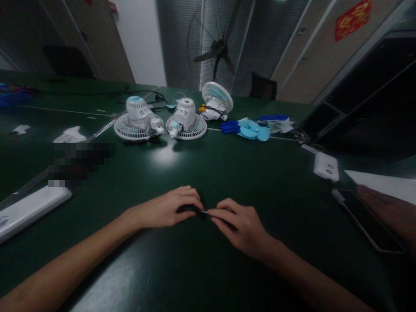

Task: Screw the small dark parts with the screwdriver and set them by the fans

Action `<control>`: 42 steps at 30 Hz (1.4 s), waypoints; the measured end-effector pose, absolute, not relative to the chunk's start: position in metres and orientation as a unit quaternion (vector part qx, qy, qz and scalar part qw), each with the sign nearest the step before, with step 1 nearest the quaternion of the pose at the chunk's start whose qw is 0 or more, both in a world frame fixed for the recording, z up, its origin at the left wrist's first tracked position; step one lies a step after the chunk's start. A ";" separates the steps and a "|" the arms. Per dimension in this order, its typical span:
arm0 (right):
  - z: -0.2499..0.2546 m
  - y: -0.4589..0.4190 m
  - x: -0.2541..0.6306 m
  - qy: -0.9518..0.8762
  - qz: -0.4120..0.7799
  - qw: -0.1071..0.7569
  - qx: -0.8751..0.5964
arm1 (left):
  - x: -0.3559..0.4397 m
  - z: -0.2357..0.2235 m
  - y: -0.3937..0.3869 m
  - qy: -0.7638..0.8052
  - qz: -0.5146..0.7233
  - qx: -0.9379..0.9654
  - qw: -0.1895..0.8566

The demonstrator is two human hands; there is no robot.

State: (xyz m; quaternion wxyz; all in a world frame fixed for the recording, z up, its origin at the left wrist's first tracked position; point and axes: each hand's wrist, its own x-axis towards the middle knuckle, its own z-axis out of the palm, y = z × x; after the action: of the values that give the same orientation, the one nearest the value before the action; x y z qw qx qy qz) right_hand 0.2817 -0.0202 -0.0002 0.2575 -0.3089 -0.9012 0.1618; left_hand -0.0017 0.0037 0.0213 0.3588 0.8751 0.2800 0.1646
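Low over the green table, my left hand (177, 207) and my right hand (242, 223) meet fingertip to fingertip. Between them is a small dark piece with a thin shiny end (203, 212), too small to identify. The fingers and thumb of my left hand are closed on its dark part. My right hand pinches at the shiny end from the other side. My fingers partly hide the piece.
Beyond my hands stand white fan heads (185, 117), blue fan blades (253, 129) and blue gloves (230, 126). Another person's hand (386, 208) is beside a phone (367, 221) at right. White power banks (326, 166) and a long white case (32, 208) lie at the sides.
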 end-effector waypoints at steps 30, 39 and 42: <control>0.000 -0.020 0.286 -0.894 0.192 0.267 -0.304 | -0.185 0.008 0.069 0.690 0.196 0.684 0.136; 0.000 -0.020 0.286 -0.895 0.200 0.262 -0.300 | -0.146 0.014 0.061 0.734 0.298 0.607 0.068; 0.000 -0.020 0.286 -0.897 0.193 0.258 -0.304 | -0.134 0.005 0.064 0.739 0.292 0.604 0.070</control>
State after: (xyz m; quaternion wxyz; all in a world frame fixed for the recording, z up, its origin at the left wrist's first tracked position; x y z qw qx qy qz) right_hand 0.2858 -0.0197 0.0001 0.2582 -0.3036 -0.8966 0.1932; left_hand -0.1341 0.0644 0.0054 0.0701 0.6038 0.7385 0.2916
